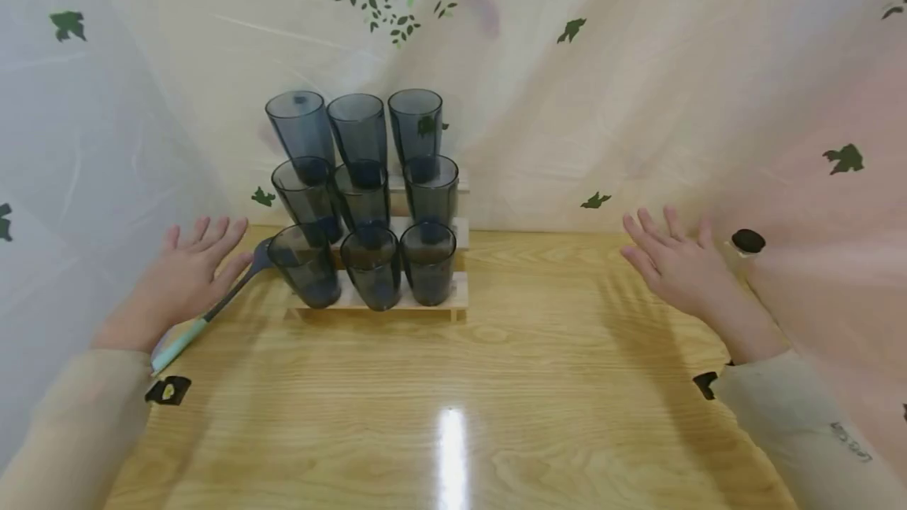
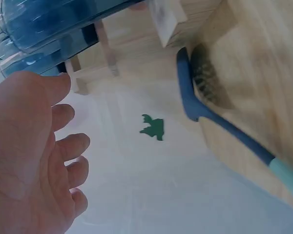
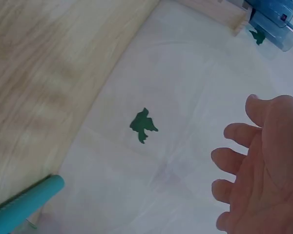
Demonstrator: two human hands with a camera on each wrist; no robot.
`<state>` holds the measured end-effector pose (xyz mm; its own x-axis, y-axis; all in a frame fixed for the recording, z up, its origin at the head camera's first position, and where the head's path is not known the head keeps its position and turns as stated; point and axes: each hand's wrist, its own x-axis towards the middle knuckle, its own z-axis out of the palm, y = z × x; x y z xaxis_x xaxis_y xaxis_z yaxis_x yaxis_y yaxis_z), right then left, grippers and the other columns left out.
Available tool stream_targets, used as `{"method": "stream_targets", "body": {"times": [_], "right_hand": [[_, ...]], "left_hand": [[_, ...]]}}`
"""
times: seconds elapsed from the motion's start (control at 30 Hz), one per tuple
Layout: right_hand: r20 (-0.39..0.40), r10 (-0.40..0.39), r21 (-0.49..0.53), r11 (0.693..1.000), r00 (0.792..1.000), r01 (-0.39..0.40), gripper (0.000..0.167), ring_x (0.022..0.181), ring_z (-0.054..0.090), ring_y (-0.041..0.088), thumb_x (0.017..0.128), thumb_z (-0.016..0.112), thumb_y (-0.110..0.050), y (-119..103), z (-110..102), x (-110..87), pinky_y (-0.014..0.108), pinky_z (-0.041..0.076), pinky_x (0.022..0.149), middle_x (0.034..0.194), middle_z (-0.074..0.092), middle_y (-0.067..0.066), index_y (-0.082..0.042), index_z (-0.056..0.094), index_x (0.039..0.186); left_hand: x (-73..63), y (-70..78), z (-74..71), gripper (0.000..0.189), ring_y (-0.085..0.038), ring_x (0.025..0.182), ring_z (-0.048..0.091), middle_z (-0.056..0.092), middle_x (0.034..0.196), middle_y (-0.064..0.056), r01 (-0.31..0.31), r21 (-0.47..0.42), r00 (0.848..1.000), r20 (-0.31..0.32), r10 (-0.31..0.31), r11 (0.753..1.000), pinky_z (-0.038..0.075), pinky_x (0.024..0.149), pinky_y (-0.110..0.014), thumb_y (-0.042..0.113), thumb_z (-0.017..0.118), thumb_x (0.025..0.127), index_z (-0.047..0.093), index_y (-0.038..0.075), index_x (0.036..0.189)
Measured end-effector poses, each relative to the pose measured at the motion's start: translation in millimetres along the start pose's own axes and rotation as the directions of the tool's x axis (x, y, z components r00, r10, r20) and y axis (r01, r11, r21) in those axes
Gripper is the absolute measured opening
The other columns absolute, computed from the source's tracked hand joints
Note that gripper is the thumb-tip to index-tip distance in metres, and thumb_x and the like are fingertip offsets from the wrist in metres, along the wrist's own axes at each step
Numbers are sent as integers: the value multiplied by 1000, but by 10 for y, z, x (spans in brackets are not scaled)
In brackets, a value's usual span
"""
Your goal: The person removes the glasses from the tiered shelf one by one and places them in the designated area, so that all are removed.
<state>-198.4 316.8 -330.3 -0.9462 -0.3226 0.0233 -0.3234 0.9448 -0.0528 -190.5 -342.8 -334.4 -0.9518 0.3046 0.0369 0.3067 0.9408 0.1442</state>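
Tinted blue-grey drinking glasses (image 1: 371, 267) stand in three rows on a stepped wooden rack (image 1: 459, 290), left of centre on the table. To the left of the rack my left hand (image 1: 187, 270) is held with its fingers spread, holding nothing. Close by that hand lies a spatula (image 1: 234, 290) with a dark blue head and mint handle; the left wrist view shows its blue head (image 2: 186, 87). On the right side my right hand (image 1: 680, 270) is raised, fingers apart, and nothing is in it. Beside it is a small thing with a black round top (image 1: 748, 241).
A pale cloth (image 1: 524, 101) printed with leaves and bird shapes hangs behind and at both sides of the wooden table (image 1: 553, 415). In the right wrist view a teal cylinder (image 3: 27, 204) lies at the lower left, its kind unclear.
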Motion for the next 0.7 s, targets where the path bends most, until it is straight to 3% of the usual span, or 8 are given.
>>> {"method": "stream_targets", "body": {"times": [0.17,0.23,0.3,0.4,0.47,0.5,0.6,0.7], "right_hand": [[-97,-31,75,996,995,38,67,151,2,46,109,34,-51,-84,-190,96,77,-14,106,165,19,16,-21,12,165],[-138,-51,160,984,989,73,67,151,8,46,109,38,-50,-144,-275,169,77,-11,108,164,25,16,-25,9,165],[-186,-73,266,956,980,121,68,145,29,47,109,42,-47,-216,-368,258,75,-1,112,163,28,15,-27,9,165],[-247,-79,415,892,966,179,71,141,41,38,107,50,-43,-354,-519,403,64,27,113,163,30,8,-32,9,164],[-264,-72,521,828,962,205,74,141,44,31,105,56,-41,-468,-621,505,58,37,109,164,27,0,-37,10,163],[-267,-68,564,798,961,213,76,148,32,27,104,58,-41,-529,-668,563,55,41,108,164,27,-3,-39,10,162],[-260,-59,674,704,964,225,82,148,33,22,101,64,-42,-708,-771,756,56,29,117,163,31,-4,-41,10,162],[-249,-65,728,646,966,231,92,146,36,21,97,69,-43,-863,-827,958,51,30,118,162,34,0,-37,5,163]], "left_hand": [[44,50,-275,73,-55,147,0,7,164,-29,-23,-154,999,-36,17,988,-9,115,-69,40,42,110,3,8,163],[38,82,-395,79,-59,140,27,9,164,-28,-11,-224,999,-54,-2,974,12,116,-69,38,49,108,-2,11,163],[38,113,-504,86,-60,134,34,5,165,-26,43,-296,998,-29,-54,954,23,112,-69,41,53,106,-8,16,162],[42,134,-615,95,-59,132,39,1,164,-29,155,-424,988,63,-142,892,34,103,-71,47,58,103,-16,28,159],[48,124,-640,99,-56,144,19,-2,164,-27,222,-503,975,134,-179,835,27,107,-72,48,60,101,-20,32,157],[50,111,-632,102,-53,146,18,0,165,-27,248,-538,968,163,-189,806,29,108,-69,48,62,100,-20,32,157],[47,71,-544,104,-49,141,33,11,163,-31,285,-599,957,215,-193,748,45,104,-55,45,66,98,-16,27,160],[37,22,-404,102,-25,119,61,15,161,-33,324,-674,944,274,-182,664,56,94,-42,39,68,99,-10,20,163]]}}
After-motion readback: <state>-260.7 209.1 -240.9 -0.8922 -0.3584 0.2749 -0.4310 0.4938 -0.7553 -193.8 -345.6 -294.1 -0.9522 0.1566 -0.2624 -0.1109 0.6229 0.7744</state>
